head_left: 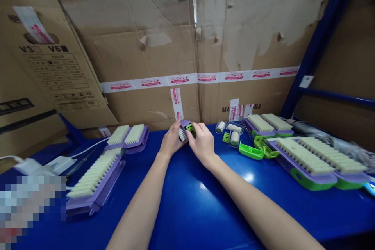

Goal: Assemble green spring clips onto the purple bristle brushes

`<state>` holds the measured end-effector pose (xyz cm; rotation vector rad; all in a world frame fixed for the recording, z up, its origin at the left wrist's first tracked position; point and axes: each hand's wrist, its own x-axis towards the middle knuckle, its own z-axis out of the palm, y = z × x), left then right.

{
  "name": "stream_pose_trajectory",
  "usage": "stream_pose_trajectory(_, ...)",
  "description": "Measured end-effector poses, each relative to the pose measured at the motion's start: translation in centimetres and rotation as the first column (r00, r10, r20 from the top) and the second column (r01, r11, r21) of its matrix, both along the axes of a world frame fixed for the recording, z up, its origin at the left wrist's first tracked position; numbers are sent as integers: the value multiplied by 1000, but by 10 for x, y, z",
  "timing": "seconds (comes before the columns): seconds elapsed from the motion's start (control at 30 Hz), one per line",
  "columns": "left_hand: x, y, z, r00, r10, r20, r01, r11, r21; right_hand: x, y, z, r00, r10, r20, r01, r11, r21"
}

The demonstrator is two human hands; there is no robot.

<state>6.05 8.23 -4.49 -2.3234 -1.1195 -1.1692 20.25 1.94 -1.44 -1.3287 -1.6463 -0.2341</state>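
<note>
Both my hands are closed around one small purple brush with pale bristles and a green piece on its side, held above the blue table near the cardboard. My left hand grips its left end by the bristles. My right hand has its thumb and fingers at the green piece; whether that piece is fixed to the brush I cannot tell. Just right of my right hand lie a small green slotted part, clear-cased white rollers and bright green shells.
Purple brush parts with cream bristles stand at the left, beside a white power strip and cables. Purple-and-green brushes stand at the right. Cardboard sheets wall the back of the blue table; a blue metal post rises at right.
</note>
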Motion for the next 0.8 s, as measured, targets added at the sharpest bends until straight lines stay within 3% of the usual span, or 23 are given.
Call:
stream_pose_trajectory(0.27,2,1,-1,1000,-4,6,4,1000,-1,-2,0,-2,997,-44,64,46,998,-38)
stream_pose_trajectory(0.53,2,-1,0,999,17,29,-17,999,-32,-2,6,-9,999,-21,39,18,997,71)
stream_pose_trajectory(0.8,3,-1,0,996,22,91,-12,994,-106,2,4,-5,1000,27,7,-28,986,163)
